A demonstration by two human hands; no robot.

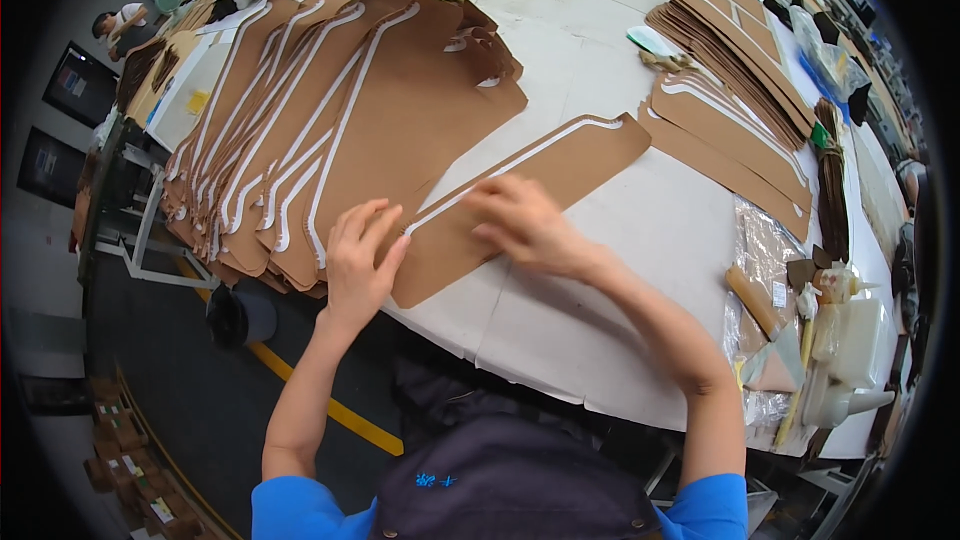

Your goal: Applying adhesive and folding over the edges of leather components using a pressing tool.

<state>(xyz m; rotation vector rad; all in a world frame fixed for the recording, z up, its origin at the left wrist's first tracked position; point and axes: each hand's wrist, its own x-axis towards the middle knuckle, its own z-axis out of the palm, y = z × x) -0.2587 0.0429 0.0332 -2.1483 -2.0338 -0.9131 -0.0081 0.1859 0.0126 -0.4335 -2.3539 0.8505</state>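
A brown leather-like panel lies slantwise on the white table, a white strip running along its upper edge. By its near left end is my left hand, thumb and fingers apart with nothing seen between them. Whether the fingertips touch the panel I cannot tell. My right hand hovers over the panel's middle, close to the white strip. Its fingers are bent and smeared by motion, so any hold is unclear. To the left, a large overlapping pile of similar brown panels with white strips reaches the table's edge.
At the right lie more strip-edged brown panels and a thick brown stack. Bottles and a clear plastic bag crowd the table's right side. Below on the left stands a dark bin; another person is far off.
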